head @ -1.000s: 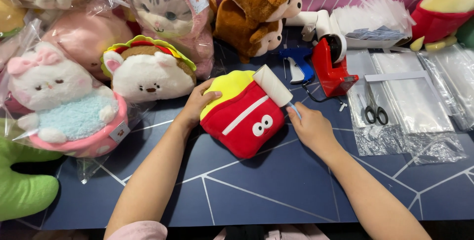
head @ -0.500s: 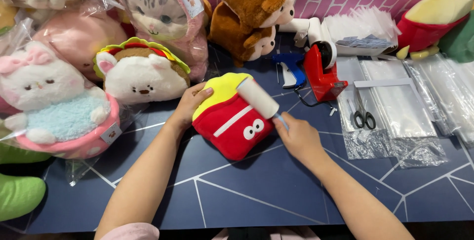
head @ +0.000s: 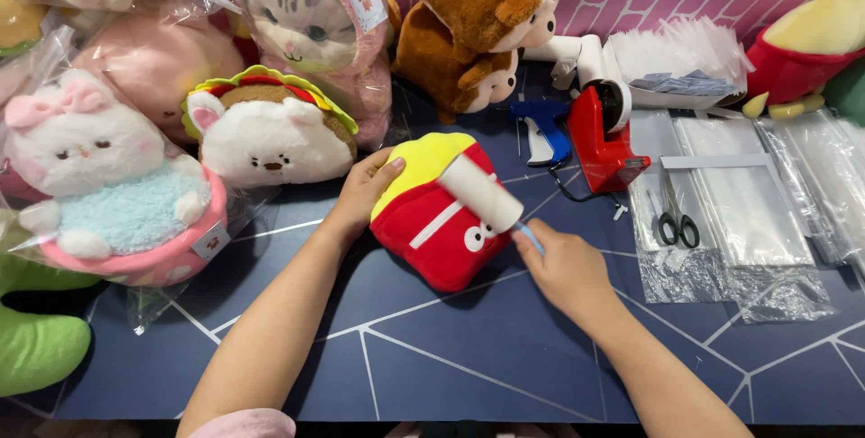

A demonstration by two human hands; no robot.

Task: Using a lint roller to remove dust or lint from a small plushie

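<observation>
Tabletop [head: 505,357], dark blue with pale lines. Bagged plush animals [head: 117,177] along its far-left edge. Red-and-yellow fries plush [head: 432,231] at mid-tabletop; left hand [head: 365,190] steadies its left side, fingers curled on it. White lint roller [head: 480,193] lies on the plush; right hand [head: 563,267] fingers closed around its blue handle.

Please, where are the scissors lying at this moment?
In the head view the scissors lie right of centre on a stack of clear plastic bags, just right of the red tape dispenser and beyond the right hand.
</observation>
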